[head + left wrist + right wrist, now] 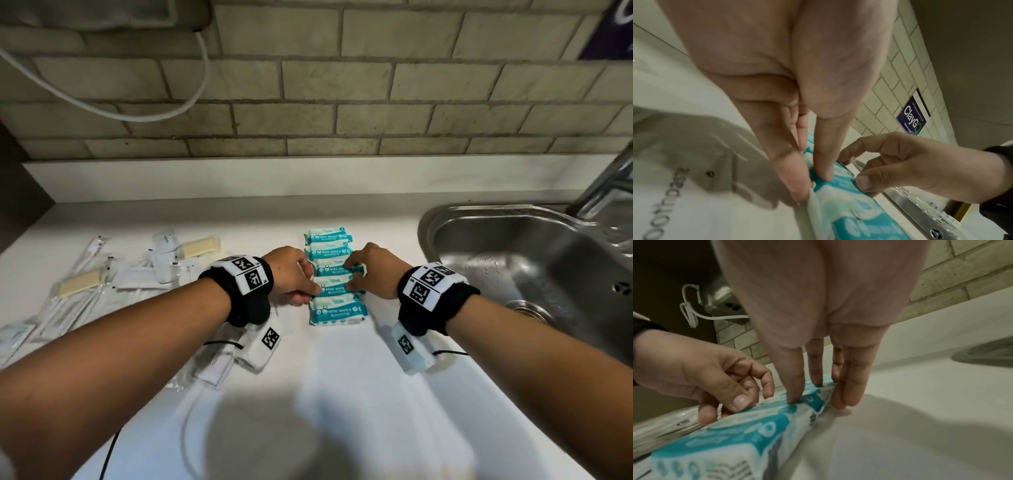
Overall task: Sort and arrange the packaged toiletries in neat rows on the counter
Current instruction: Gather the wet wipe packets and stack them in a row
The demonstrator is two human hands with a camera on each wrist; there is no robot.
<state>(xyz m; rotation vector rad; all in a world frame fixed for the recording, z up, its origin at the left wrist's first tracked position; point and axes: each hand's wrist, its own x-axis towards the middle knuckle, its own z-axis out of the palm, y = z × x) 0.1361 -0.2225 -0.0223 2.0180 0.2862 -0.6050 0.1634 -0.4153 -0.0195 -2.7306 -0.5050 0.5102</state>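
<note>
Overhead, head view:
Wipes row: five teal-and-white mini wipes packs (337, 279) lie in one column on the white counter (342, 394), edges overlapping, running from near the back wall toward the person.
Left hand (291, 274): at the left edge of the column, thumb and fingertips pinching the end of the fourth pack (334, 287) counted from the wall.
Right hand (371, 270): at the right edge, fingertips on the ends of the third and fourth packs.
Other toiletries: clear-wrapped sachets and sticks (113, 270) lie loose, left of the column.
Sink (534, 260): steel, right of the column, apart from it.

Left wrist view:
Left hand (789, 113): thumb (824, 162) on top of the teal pack end, a finger (789, 175) at its edge; a pinch.
Right hand (906, 164): thumb and curled fingers on the opposite end of the same pack.

Right wrist view:
Right hand (818, 340): thumb (793, 382) pressing on the pack top, fingers (851, 386) down beside its sealed end; grasping it.
Left hand (715, 374): thumb and fingers holding the far end.
</note>
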